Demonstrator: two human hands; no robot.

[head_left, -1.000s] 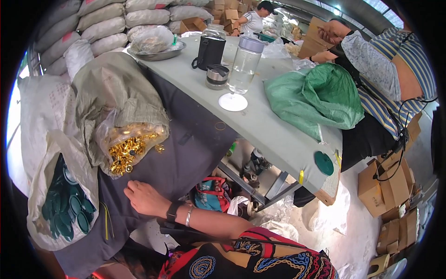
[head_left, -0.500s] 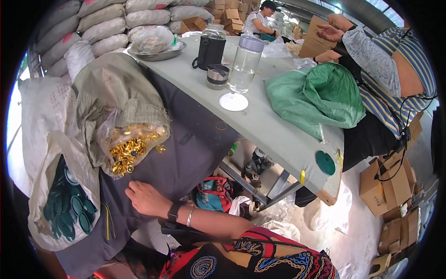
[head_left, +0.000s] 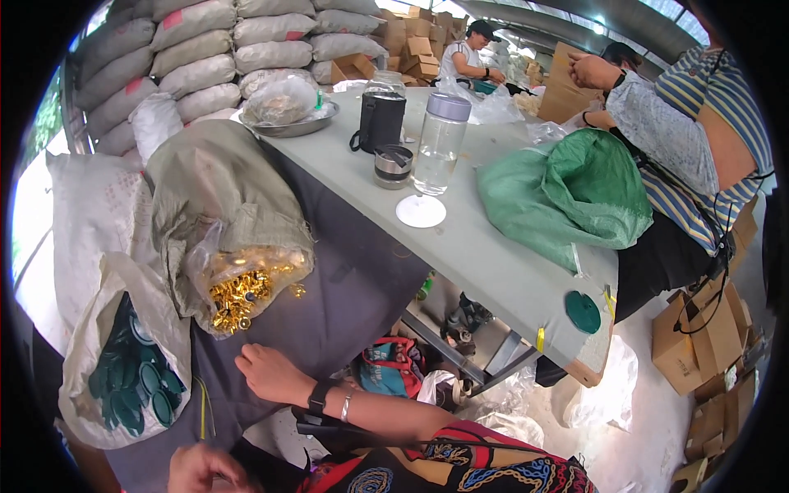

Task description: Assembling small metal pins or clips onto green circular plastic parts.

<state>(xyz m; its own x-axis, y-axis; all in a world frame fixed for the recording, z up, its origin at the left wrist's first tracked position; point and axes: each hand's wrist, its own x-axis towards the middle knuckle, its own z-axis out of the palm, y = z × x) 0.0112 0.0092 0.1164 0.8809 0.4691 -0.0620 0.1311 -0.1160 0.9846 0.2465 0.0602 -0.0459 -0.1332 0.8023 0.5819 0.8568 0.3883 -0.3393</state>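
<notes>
The left hand (head_left: 205, 472) is now appearing below the tan sack (head_left: 218, 181), bringing both into play; the right hand (head_left: 273, 374) is lying nearer the gold fittings (head_left: 238, 300) in the sack's mouth. I can't tell either's grip.

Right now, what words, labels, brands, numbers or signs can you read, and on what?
Teal and red bag: pale lettering on the teal part; I won't copy it out.
White sack at far left: faint reddish print, too blurred to read.
Open cardboard box at right: small dark marks, too small to read.
Elsewhere: nothing I can make out.
</notes>
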